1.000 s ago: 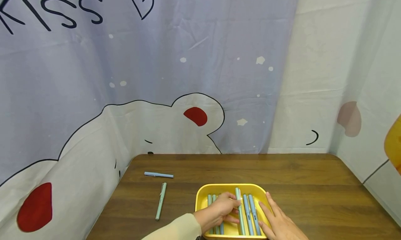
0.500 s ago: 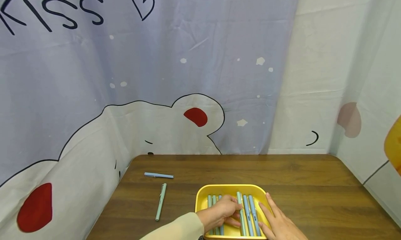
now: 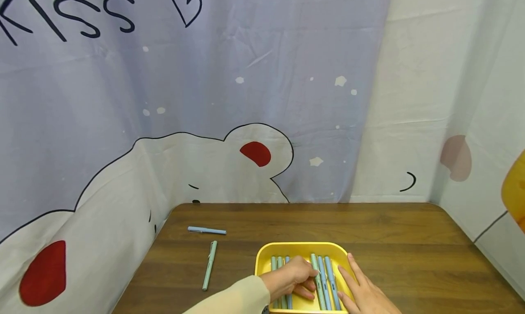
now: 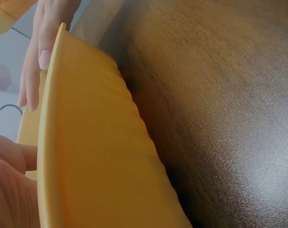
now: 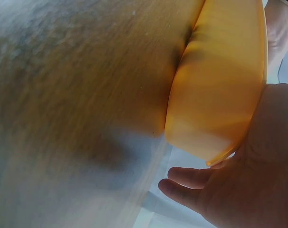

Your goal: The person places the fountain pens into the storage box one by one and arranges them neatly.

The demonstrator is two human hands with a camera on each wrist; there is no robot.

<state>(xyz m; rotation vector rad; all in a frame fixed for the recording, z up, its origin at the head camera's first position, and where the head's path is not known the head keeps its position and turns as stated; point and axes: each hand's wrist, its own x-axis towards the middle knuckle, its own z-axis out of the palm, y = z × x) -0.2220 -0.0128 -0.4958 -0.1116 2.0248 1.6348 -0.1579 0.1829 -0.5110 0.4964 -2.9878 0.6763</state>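
In the head view my left hand [image 3: 293, 277] reaches into a yellow tray [image 3: 303, 246], its fingertips at a green pen [image 3: 318, 284] that lies lengthwise there. Close along that pen's right side are two blue pens [image 3: 324, 282]. Partly covered by the left hand and wrist, two green pens [image 3: 274, 262] and a blue pen [image 3: 287, 259] lie on the tray's left side. My right hand [image 3: 365, 289] rests at the tray's right rim, fingers spread. The right wrist view shows the right hand [image 5: 248, 185] beside the tray wall [image 5: 215, 80], fingers extended.
On the wooden table [image 3: 389, 232], left of the tray, lie a green pen [image 3: 209, 266] and, farther back, a blue pen [image 3: 207, 230]. A printed curtain [image 3: 184, 100] hangs behind the table's far edge.
The green pen at my left hand has come down and slightly nearer, and now lies close against the blue pens. The left hand has shifted a little right; the right hand has stayed put.
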